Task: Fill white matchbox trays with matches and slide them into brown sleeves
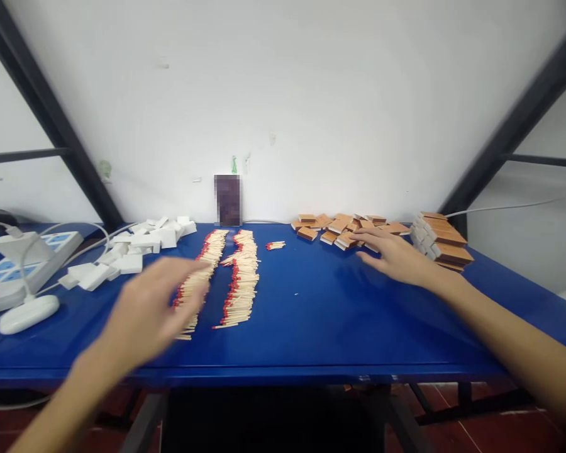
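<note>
Two long rows of red-tipped matches (pixel 238 277) lie on the blue table (pixel 339 327). My left hand (pixel 151 308) hovers over the left row, smeared by motion, fingers apparently spread, nothing seen in it. My right hand (pixel 396 255) stretches flat and open toward a loose heap of brown matchbox sleeves (pixel 344 228), fingertips touching the nearest ones. A small bundle of matches (pixel 275 245) lies between the rows and the heap.
White inner trays (pixel 136 245) are piled at the back left. A stack of brown boxes (pixel 441 242) stands at the far right. A power strip (pixel 14 267) with cables and a white puck-shaped base (pixel 28 313) sits at the left edge. Dark frame struts flank the wall.
</note>
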Motion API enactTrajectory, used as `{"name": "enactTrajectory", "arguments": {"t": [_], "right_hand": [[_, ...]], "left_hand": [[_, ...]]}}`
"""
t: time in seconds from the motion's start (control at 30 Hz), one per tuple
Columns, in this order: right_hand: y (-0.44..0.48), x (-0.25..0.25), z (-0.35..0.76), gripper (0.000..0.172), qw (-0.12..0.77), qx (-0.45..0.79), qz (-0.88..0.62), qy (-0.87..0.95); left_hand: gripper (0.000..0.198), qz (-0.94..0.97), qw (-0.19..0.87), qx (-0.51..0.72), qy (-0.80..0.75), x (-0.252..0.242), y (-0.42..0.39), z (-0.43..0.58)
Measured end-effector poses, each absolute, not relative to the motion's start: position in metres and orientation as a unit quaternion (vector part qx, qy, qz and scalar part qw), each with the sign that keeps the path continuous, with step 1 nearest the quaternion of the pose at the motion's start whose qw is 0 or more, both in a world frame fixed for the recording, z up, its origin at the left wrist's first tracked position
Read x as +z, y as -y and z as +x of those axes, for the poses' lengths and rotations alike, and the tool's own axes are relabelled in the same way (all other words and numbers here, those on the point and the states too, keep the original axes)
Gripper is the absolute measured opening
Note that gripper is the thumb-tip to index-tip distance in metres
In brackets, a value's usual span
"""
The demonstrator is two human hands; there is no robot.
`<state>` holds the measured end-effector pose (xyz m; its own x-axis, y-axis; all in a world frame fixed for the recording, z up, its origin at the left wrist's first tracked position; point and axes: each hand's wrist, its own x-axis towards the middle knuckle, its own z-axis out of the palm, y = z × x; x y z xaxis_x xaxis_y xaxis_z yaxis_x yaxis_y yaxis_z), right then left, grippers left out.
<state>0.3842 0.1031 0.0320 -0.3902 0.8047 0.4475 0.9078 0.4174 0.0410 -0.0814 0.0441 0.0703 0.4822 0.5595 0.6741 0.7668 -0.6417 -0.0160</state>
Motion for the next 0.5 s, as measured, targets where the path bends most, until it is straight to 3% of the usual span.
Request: {"name": "enactTrajectory", "arguments": {"t": [0.13,0.5], "right_hand": [[-0.126,0.018,0.378,0.046,0.139,-0.132,-0.514,0.836],[-0.097,0.013,0.370,0.034,0.152,-0.200,-0.442,0.861]], "left_hand": [[0.047,-0.793,0.247,-0.084,0.551,0.085,-0.090,-0.149],[0.043,-0.809,0.231,-0.040,0.539,0.050,-0.103,-0.188]]}}
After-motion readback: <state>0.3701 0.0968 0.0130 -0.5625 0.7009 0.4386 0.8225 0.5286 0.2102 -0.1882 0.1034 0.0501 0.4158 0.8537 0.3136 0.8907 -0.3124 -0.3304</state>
